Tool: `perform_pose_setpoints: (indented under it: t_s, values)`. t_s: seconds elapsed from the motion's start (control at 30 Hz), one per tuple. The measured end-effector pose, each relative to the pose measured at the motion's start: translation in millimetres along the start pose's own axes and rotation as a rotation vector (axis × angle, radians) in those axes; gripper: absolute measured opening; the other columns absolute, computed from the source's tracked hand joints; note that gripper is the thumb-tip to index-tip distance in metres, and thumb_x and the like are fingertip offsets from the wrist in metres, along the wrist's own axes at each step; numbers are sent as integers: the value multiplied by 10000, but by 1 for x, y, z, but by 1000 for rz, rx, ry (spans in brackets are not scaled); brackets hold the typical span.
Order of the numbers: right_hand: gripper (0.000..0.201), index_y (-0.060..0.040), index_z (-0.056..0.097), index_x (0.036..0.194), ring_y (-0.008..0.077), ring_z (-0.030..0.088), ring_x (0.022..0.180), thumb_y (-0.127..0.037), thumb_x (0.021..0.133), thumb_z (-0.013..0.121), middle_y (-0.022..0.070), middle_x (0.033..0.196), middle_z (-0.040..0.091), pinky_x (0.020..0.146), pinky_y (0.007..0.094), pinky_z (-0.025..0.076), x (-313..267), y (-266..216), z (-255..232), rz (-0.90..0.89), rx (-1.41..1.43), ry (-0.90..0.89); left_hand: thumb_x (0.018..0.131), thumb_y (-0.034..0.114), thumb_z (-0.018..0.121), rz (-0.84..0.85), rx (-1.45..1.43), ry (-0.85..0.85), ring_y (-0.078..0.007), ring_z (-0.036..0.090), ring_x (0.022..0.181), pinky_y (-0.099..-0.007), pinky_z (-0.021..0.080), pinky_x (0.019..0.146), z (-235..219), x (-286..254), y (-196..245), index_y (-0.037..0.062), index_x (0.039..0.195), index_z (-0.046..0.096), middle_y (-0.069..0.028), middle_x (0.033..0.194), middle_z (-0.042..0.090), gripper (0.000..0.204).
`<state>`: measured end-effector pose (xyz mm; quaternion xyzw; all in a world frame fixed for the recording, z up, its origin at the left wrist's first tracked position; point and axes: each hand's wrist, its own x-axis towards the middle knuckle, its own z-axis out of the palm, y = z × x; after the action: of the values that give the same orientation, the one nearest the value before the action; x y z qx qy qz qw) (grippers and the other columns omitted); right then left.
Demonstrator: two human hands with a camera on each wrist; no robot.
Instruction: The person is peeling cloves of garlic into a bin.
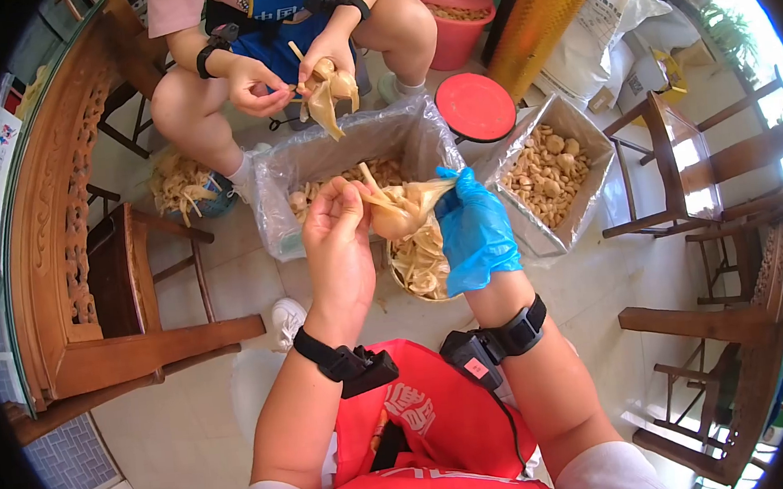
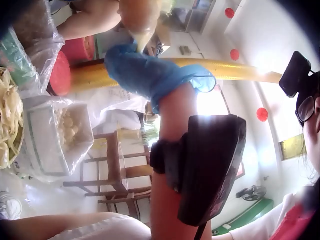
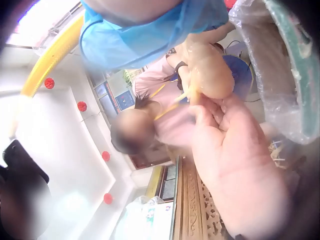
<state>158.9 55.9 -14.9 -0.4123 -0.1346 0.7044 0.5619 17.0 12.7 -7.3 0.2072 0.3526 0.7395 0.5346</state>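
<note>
A brownish garlic bulb (image 1: 396, 218) with a stalk and loose skin is held up between both hands, over a container of peeled skins (image 1: 423, 265). My bare left hand (image 1: 338, 244) grips the bulb from the left, thumb and fingers close to its stalk. On the right, my right hand (image 1: 480, 233) in a blue glove pinches the stretched-out skin (image 1: 429, 193). The right wrist view shows the bulb (image 3: 212, 75) at the left fingertips. In the left wrist view the blue glove (image 2: 145, 70) meets the skin below the bulb.
Beyond my hands stands a plastic-lined box (image 1: 275, 194) with garlic inside. Another lined box (image 1: 548, 243) of cloves is at right, beside a red lid (image 1: 475, 107). Opposite, a seated person's hands (image 1: 258, 85) work on another garlic bulb (image 1: 335, 88). Wooden chairs (image 1: 670, 163) flank the area.
</note>
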Motion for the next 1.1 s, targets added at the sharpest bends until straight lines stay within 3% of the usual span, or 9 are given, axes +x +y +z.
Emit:
perform_pose_setpoints:
  t_s: [0.23, 0.4, 0.53, 0.6, 0.67, 0.73, 0.9, 1.03, 1.1]
  values:
    - [250, -115, 636, 951, 120, 532, 840, -319, 965, 493, 7, 909, 619, 810, 283, 430, 8, -14, -8, -236, -262, -33, 930, 123, 566, -5, -85, -84, -206, 570, 1052, -308, 447, 944, -5, 15, 28, 40, 1037, 559, -54, 1021, 592, 135]
    - [227, -72, 610, 999, 120, 523, 821, -279, 946, 534, 29, 980, 642, 799, 287, 433, 4, -22, 1, -209, -475, -68, 952, 150, 530, 45, 39, -51, -214, 566, 1041, -330, 432, 969, -7, 13, 22, 37, 1051, 558, -40, 1014, 580, 153]
    - [265, -22, 601, 1048, 130, 542, 910, -189, 852, 665, 52, 1037, 620, 826, 295, 457, -1, -20, 17, -474, -645, -84, 942, 135, 547, 35, 103, -126, -198, 566, 1041, -313, 427, 948, -10, 14, 21, 68, 1046, 565, -32, 992, 582, 125]
    - [394, -22, 586, 1100, 195, 576, 944, -232, 796, 722, 94, 1043, 626, 839, 329, 467, -9, -18, 27, -526, -892, -376, 934, 121, 559, 72, 132, -164, -156, 571, 994, -275, 441, 891, -10, 13, 17, 76, 1031, 567, -26, 969, 591, 107]
    - [521, -24, 575, 1126, 301, 582, 986, -281, 718, 773, 156, 1078, 612, 860, 381, 465, -17, -11, 28, -849, -1209, -527, 924, 116, 579, 109, 333, -138, -111, 568, 926, -242, 450, 825, -11, 11, 14, 75, 1009, 567, -22, 938, 606, 95]
    - [564, -20, 582, 1095, 373, 559, 984, -302, 654, 793, 187, 1087, 592, 843, 430, 459, -25, 2, 33, -985, -1293, -460, 888, 97, 636, 117, 349, -46, -65, 555, 815, -207, 455, 744, -6, 7, 13, 68, 980, 565, 15, 888, 596, 120]
    - [465, -34, 603, 1050, 338, 576, 858, -199, 657, 789, 142, 964, 604, 729, 411, 464, -32, 17, 33, -897, -1407, -195, 882, 95, 641, 156, 379, -24, -89, 588, 814, -221, 481, 713, -5, 1, 9, 55, 962, 563, -16, 889, 620, 119]
    - [356, -54, 630, 971, 323, 572, 797, -173, 668, 775, 127, 900, 604, 678, 396, 454, -27, 10, 36, -1109, -1394, -190, 868, 35, 637, 218, 358, -30, -121, 620, 760, -254, 508, 651, -6, 0, 3, 13, 949, 562, -69, 884, 648, 113]
    - [254, -57, 631, 890, 326, 568, 767, -142, 686, 755, 129, 851, 597, 666, 386, 454, -28, 10, 36, -897, -1370, -243, 866, 30, 637, 233, 369, -24, -125, 622, 761, -257, 509, 653, -7, -3, 4, 9, 946, 562, -72, 881, 648, 112]
